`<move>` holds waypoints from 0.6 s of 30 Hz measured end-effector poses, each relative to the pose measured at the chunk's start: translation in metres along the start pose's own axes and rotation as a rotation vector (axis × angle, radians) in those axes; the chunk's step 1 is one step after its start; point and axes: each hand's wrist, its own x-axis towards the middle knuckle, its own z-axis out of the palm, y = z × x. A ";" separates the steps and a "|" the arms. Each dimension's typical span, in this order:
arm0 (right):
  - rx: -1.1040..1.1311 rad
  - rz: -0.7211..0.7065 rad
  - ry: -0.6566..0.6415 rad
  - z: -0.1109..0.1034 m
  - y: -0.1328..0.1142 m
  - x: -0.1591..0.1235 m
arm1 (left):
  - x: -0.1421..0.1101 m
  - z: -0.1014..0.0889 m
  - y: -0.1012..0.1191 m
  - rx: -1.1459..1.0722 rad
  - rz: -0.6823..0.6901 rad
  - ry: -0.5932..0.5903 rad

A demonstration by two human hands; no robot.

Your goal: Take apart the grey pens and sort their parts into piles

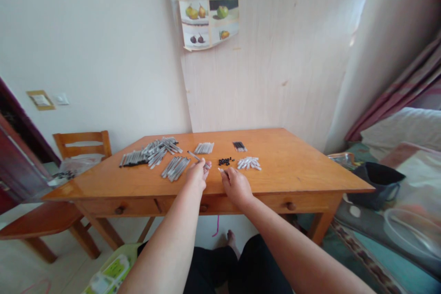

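Observation:
My left hand (200, 172) is closed on a slim clear pen barrel (195, 155) that slants up to the left over the table's front half. Close by on the right, my right hand (237, 184) pinches a small whitish piece (221, 170), perhaps a pen cap; most of it is hidden by the fingers. Just beyond my hands lies a cluster of small black plugs (225, 161). White translucent caps (249, 163) are heaped to the right of them. Dark thin refills (240, 146) and clear tubes (204, 148) lie in rows farther back.
Several pens (156, 150) are piled at the table's left, with another group of pens (175, 168) nearer my left hand. The wooden table (292, 174) has drawers along its front. A wooden chair (81, 140) stands left; a dark bin (375, 183) stands right.

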 end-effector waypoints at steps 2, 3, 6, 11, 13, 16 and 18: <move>0.040 -0.012 0.024 -0.001 0.001 -0.001 | 0.000 -0.002 -0.001 -0.047 0.014 -0.018; 0.058 -0.013 0.033 -0.002 0.003 -0.001 | 0.000 -0.003 -0.002 -0.067 0.024 -0.024; 0.081 0.026 0.046 -0.009 0.011 0.001 | -0.002 -0.006 -0.003 -0.089 0.043 -0.037; 0.004 0.196 0.095 -0.036 0.044 0.016 | -0.007 -0.005 -0.007 -0.055 0.131 -0.064; -0.045 0.294 0.091 -0.049 0.060 0.023 | -0.008 -0.004 -0.010 -0.040 0.162 -0.077; -0.126 0.412 0.099 -0.065 0.084 0.032 | -0.007 -0.005 -0.013 -0.026 0.201 -0.094; -0.179 0.476 0.065 -0.073 0.095 0.036 | -0.005 -0.006 -0.016 0.000 0.222 -0.099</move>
